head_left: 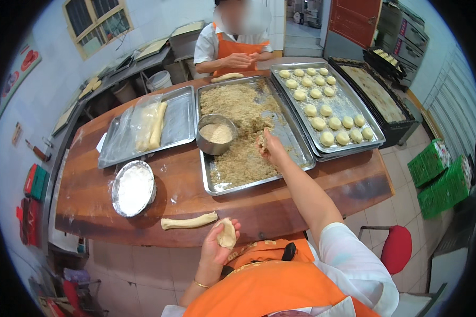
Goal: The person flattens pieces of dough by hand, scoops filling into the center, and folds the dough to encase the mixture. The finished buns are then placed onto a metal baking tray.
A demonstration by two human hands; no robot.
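Near the table's front edge, my left hand (212, 250) is closed around a flattened piece of dough (227, 234), cupped in the palm. My right hand (274, 151) reaches over the large metal tray (259, 182), its fingers closed on a clump of crumbly brown filling (262, 139). Loose filling (243, 165) covers much of that tray. A round metal container (215, 147) of paler crumbs stands in it, left of my right hand. A roll of pale dough (188, 221) lies on the table left of my left hand.
A bowl of white flour (134, 186) stands on the wooden table (344, 187). Behind it, a tray (181, 138) carries bagged dough (152, 127). At right, another tray (301, 113) holds several round dough pieces (317, 124). Across the table, a co-worker (232, 50) holds both hands together.
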